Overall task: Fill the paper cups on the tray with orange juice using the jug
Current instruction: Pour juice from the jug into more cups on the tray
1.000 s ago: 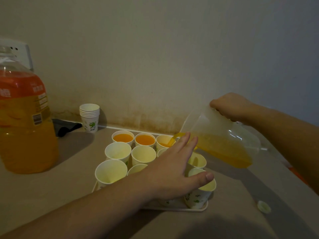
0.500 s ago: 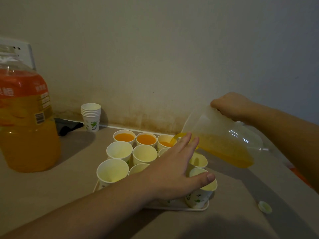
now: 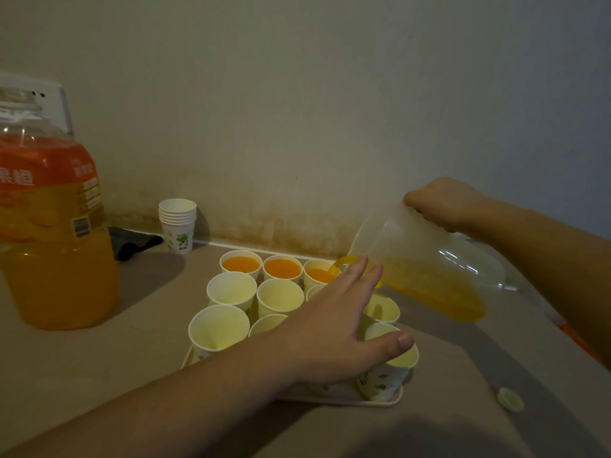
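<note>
Head cam, looks fwd and down, close over tray [image 3: 347, 400]

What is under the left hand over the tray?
Under the left hand stand paper cups on the tray. Rims of two cups peek out; their insides, and any others, are covered.

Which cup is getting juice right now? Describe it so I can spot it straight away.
Find the white tray of paper cups before the wall. In its back row, the third cup from the left sits under the tilted jug. Unlike the two fuller cups to its left, it is only partly filled.
</note>
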The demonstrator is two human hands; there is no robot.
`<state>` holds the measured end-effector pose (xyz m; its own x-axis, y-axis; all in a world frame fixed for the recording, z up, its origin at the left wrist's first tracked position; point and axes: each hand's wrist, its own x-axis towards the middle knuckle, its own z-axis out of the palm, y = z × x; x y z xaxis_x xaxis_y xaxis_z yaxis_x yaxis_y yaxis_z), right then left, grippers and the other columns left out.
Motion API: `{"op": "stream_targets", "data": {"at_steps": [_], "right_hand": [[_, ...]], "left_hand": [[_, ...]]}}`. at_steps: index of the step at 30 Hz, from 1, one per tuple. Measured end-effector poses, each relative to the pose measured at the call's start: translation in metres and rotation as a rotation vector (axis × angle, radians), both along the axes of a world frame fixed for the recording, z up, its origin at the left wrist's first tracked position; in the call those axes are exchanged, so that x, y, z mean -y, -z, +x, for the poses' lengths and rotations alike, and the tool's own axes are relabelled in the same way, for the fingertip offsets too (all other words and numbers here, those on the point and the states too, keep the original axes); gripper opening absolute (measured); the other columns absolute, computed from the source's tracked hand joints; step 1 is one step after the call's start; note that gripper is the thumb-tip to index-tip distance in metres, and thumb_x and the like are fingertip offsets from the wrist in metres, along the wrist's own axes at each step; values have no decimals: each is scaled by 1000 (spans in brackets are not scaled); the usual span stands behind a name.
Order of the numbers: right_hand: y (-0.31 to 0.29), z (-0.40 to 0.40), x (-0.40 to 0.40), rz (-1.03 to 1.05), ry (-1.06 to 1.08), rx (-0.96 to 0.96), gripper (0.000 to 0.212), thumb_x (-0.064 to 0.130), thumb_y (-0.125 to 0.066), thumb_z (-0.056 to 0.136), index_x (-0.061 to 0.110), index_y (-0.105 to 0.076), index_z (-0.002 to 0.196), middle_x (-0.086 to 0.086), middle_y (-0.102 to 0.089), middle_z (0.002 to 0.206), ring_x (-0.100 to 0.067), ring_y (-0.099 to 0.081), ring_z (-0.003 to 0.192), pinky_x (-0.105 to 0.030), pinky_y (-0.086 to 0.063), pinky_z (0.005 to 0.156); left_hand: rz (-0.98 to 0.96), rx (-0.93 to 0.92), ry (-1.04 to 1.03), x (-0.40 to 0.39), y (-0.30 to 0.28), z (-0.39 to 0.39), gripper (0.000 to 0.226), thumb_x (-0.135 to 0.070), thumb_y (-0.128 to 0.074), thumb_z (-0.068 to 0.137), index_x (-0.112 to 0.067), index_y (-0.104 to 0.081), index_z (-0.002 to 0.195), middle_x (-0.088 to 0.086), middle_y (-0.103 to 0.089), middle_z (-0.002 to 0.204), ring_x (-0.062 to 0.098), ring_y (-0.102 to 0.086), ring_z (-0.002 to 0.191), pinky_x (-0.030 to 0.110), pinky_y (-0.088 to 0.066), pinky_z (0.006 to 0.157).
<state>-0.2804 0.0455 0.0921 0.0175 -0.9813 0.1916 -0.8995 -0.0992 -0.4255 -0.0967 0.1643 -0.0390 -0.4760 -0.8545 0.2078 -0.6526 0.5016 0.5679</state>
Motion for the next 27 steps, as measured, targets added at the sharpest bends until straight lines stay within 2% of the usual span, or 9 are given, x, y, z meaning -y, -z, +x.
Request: {"op": "stream_targets", "data": {"at_steps": [12, 21, 25, 27], "right_hand": [[0, 0, 3, -3, -22, -35, 33, 17, -53, 93, 10, -46, 61, -9, -42, 64, -23, -35, 54, -30, -23, 50], [6, -28, 4, 17, 27, 377, 27, 20, -54, 86, 14, -45, 61, -5, -36, 55, -18, -27, 47, -28, -22, 50], [14, -42, -1, -9, 47, 495, 30, 20, -54, 89, 14, -44, 61, -3, -36, 54, -18, -27, 47, -28, -23, 51], [20, -52, -6, -40, 64, 546, 32, 19, -54, 90, 14, -43, 60, -3, -35, 52, -18, -26, 47, -28, -22, 51]], "left_hand": [[-11, -11, 5, 0, 2, 0, 96, -76, -47, 90, -40, 6, 162, -23, 23, 165, 2, 9, 154, 40, -15, 126], [-66, -54, 1, 4, -17, -5, 96, -74, -47, 90, -37, 3, 163, -21, 21, 166, -2, 11, 153, 34, -13, 126], [-94, -46, 16, 4, -24, -13, 96, -74, -46, 89, -36, 3, 163, -21, 19, 167, -4, 10, 152, 30, -12, 125], [-107, -31, 30, 4, -26, -19, 96, -73, -46, 90, -35, 3, 163, -20, 17, 168, -6, 12, 151, 27, -7, 125]]}}
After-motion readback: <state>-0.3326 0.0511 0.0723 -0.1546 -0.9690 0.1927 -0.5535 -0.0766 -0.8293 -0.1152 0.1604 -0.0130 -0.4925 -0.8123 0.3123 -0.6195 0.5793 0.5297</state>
